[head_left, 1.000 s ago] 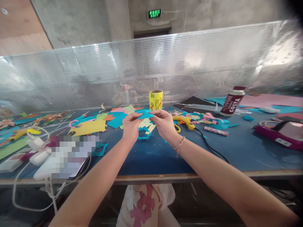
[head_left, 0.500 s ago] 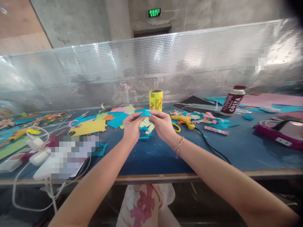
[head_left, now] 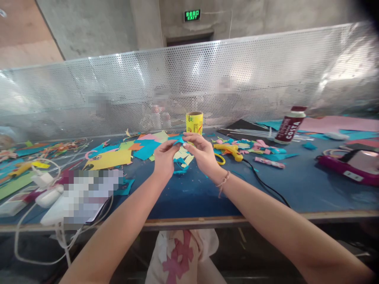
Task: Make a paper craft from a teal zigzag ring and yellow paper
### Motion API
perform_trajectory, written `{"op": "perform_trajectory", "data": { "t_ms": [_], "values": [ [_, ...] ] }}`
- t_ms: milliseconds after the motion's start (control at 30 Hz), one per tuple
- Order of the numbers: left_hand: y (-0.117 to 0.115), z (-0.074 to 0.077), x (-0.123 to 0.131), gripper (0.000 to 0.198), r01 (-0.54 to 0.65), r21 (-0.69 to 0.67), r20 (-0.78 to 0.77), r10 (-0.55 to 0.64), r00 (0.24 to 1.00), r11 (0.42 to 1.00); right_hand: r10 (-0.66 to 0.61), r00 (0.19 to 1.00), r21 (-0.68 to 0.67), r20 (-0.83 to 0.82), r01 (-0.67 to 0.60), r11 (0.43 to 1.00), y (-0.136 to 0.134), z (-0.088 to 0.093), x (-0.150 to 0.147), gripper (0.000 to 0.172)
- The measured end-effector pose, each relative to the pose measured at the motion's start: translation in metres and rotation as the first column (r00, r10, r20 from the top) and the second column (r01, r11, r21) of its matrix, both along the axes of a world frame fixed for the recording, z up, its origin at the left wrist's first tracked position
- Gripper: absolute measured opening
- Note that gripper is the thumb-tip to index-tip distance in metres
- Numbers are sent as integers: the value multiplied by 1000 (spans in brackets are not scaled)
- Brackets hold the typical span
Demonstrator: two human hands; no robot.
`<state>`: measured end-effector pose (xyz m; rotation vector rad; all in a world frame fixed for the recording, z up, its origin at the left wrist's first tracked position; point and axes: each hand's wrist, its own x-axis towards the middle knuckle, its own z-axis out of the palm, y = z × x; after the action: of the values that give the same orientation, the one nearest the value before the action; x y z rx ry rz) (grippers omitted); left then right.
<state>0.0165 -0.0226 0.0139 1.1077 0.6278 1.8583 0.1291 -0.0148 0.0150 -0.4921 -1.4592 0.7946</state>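
Both hands meet above the blue table, pinching one small teal paper piece between them. My left hand grips its left side with thumb and fingers closed. My right hand holds the right side, fingers curled over the top. Just beyond the hands stands a yellow tape roll. Cut scraps of teal and pale yellow paper lie on the table under the hands.
Coloured paper sheets and scraps litter the left and middle. A yellow glue gun with a black cord lies right of my hands, a dark bottle farther right, a purple device at the right edge. White chargers and cables sit front left. A perforated metal screen backs the table.
My hands have drawn closer together and the teal paper between them now shows much smaller, folded in. My right fingers have moved over its top.
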Motion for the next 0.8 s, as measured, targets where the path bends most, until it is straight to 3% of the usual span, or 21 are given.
{"op": "perform_trajectory", "data": {
  "t_ms": [167,400,800],
  "values": [
    [0,-1,0,13,15,-20,3,-15,1000,1000,-5,999,23,40,5,1000,-4,5,1,13],
    [-1,-1,0,14,123,9,28,-123,992,992,54,998,-19,34,-53,998,-6,3,-3,18],
    [-3,2,-1,14,174,9,105,-174,979,985,-131,984,85,122,121,989,2,1,1,12]
  ]
}}
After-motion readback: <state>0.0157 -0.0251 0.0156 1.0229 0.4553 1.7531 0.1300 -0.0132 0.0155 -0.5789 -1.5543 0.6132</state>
